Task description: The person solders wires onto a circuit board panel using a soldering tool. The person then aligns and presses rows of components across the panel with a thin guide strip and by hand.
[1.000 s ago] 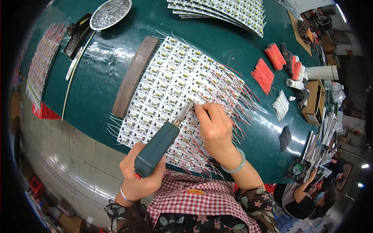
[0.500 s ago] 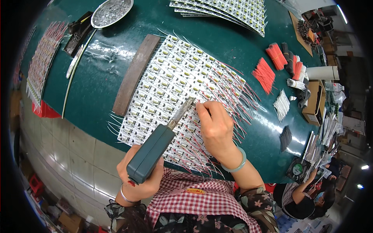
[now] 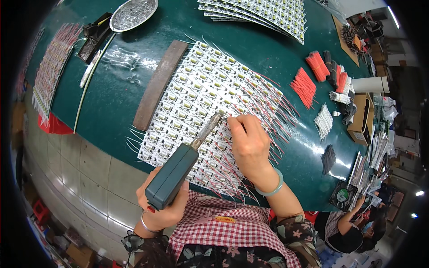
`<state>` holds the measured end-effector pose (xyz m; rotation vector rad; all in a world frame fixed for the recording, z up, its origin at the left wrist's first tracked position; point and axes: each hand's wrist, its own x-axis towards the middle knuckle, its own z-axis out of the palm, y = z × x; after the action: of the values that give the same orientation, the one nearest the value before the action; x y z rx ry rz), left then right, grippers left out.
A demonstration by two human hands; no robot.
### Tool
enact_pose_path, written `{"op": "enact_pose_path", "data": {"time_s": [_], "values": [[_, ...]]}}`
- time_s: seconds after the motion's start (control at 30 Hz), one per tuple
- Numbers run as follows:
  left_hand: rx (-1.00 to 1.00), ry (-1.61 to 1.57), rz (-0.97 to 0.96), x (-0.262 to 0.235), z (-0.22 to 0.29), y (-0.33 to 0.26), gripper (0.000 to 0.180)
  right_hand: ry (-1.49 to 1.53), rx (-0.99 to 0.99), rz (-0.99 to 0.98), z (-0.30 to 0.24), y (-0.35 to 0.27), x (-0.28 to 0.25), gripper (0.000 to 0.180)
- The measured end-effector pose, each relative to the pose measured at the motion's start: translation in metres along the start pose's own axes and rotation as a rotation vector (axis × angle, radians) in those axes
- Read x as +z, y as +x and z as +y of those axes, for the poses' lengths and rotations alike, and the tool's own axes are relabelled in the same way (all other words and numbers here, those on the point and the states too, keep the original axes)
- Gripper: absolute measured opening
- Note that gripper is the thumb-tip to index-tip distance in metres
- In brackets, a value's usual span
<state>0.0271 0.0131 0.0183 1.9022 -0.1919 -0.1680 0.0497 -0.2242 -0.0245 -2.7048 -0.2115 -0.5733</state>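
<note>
My left hand (image 3: 163, 210) is wrapped round the dark green handle of a soldering gun (image 3: 174, 172), whose stained metal tip points up and right onto the middle of a white circuit board panel (image 3: 190, 91). Rows of small yellowish components and thin white wires cover the panel, with red wires (image 3: 263, 105) along its right part. Just right of the tip, my right hand (image 3: 250, 145) is closed in a pinch over the panel. What lies between its fingertips is too small to make out. A pale green bangle (image 3: 273, 186) circles the right wrist.
A brown bar (image 3: 161, 85) lies along the panel's left edge. More panels are stacked (image 3: 263, 15) at the back. Bundles of red wires (image 3: 304, 87) and white wires (image 3: 324, 121) lie right. A metal dish (image 3: 134, 15) sits far left. Another person (image 3: 353, 228) works at lower right.
The view has shifted slightly, so the panel's left side and the brown bar appear a little further right. Both hands keep nearly the same place and grip, the tip staying beside the right fingertips.
</note>
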Motion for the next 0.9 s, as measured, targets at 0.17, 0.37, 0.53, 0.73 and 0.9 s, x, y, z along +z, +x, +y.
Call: {"op": "enact_pose_path", "data": {"time_s": [0.17, 0.37, 0.53, 0.73, 0.9], "values": [[0.08, 0.041, -0.022, 0.002, -0.002, 0.005, 0.022, 0.012, 0.011, -0.004, 0.002, -0.004, -0.001, 0.03], [0.052, 0.007, -0.014, 0.005, 0.001, 0.007, 0.023, 0.049, 0.021, 0.004, 0.003, -0.003, 0.0, 0.03], [0.044, 0.024, 0.001, 0.003, -0.002, 0.005, 0.023, 0.061, 0.005, 0.038, 0.001, -0.003, -0.004, 0.029], [0.018, 0.028, 0.01, -0.001, -0.004, -0.003, 0.024, 0.164, 0.049, 0.102, -0.01, -0.007, -0.008, 0.029], [-0.05, 0.008, 0.011, -0.003, -0.003, -0.007, 0.024, 0.155, 0.06, 0.055, -0.01, -0.01, -0.004, 0.029]]}}
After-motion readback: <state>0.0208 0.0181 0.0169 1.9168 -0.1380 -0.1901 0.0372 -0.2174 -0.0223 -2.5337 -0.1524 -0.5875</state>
